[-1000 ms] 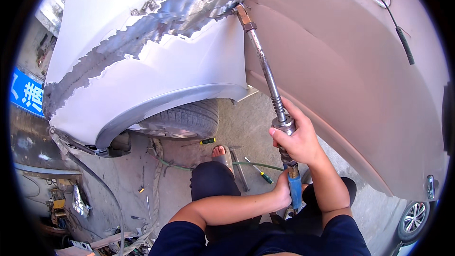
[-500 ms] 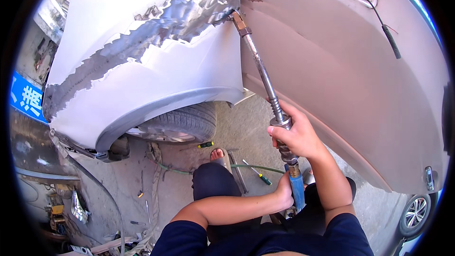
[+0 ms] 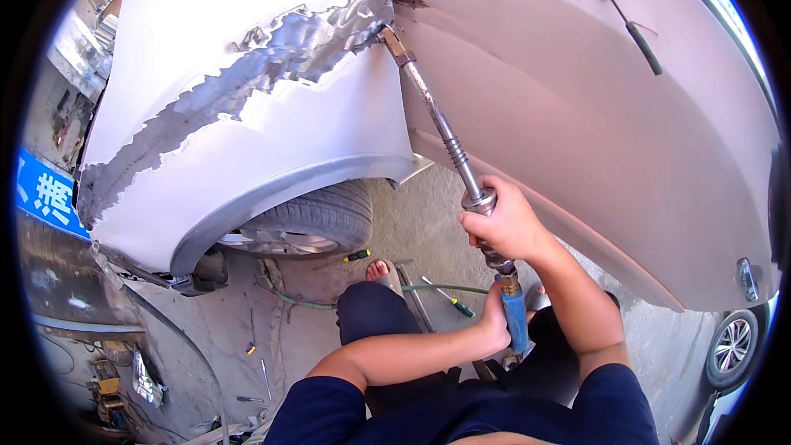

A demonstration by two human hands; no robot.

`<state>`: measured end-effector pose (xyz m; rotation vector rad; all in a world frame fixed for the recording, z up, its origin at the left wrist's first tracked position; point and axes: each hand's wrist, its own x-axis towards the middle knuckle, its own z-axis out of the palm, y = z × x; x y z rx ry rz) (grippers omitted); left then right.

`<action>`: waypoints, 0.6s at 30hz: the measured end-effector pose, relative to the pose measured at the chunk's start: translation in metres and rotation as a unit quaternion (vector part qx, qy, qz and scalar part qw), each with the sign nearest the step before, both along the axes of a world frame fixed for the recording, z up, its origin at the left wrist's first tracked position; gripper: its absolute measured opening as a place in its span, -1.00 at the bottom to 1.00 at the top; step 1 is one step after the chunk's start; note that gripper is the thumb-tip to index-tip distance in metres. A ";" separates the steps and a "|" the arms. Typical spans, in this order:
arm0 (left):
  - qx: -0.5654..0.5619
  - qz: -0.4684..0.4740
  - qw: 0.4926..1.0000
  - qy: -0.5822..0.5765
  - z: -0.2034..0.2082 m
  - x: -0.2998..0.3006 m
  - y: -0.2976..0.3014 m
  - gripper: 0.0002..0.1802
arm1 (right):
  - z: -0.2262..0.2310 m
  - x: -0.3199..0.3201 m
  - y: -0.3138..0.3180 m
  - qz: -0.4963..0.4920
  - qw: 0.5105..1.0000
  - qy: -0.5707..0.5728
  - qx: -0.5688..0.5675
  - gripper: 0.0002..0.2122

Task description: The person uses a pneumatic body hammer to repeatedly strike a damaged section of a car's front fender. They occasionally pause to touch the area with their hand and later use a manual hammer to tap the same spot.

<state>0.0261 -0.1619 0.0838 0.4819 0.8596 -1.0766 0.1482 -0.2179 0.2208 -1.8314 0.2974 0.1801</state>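
A long metal slide hammer (image 3: 428, 102) slants from the damaged white fender (image 3: 313, 128) down toward me. Its brass-coloured head (image 3: 397, 45) meets the bare, crumpled metal strip (image 3: 272, 53) beside the fender's edge. My right hand (image 3: 512, 218) is wrapped around the steel sliding weight on the rod, below a ridged collar (image 3: 456, 152). Lower down, my left hand (image 3: 496, 325) is closed on the blue handle (image 3: 515, 321); its fingers are partly hidden. Where the head's tip attaches to the metal is too small to make out.
An open pale door (image 3: 593, 140) stands to the right. Below the fender sits a tyre (image 3: 321, 218). On the concrete lie a green-handled screwdriver (image 3: 463, 308), another screwdriver (image 3: 357, 255) and a green hose (image 3: 305, 302). A dark cable (image 3: 185, 338) runs at left.
A stretch of bare rod now shows between the ridged collar and the weight in my right hand. The fender and hammer head appear further left in view. Both hands keep their hold.
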 end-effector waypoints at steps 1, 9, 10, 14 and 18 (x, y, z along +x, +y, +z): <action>0.013 -0.001 1.000 0.011 -0.001 0.000 0.001 -0.46 | -0.004 -0.002 -0.001 0.035 0.999 -0.023 0.022 -0.63; 0.027 -0.014 1.000 0.004 -0.003 0.000 0.000 -0.49 | -0.006 0.047 0.001 0.039 0.992 -0.116 0.018 -0.61; 0.021 -0.018 1.000 -0.005 -0.005 -0.001 0.000 -0.50 | -0.005 0.054 0.003 0.049 0.991 -0.128 -0.003 -0.57; 0.007 0.026 1.000 0.006 -0.013 -0.008 -0.002 -0.52 | -0.003 0.072 -0.002 0.144 0.897 0.106 0.405 -0.52; -0.014 -0.029 0.999 0.008 -0.018 -0.019 0.003 -0.51 | -0.005 0.062 -0.003 0.247 0.783 0.115 0.559 -0.53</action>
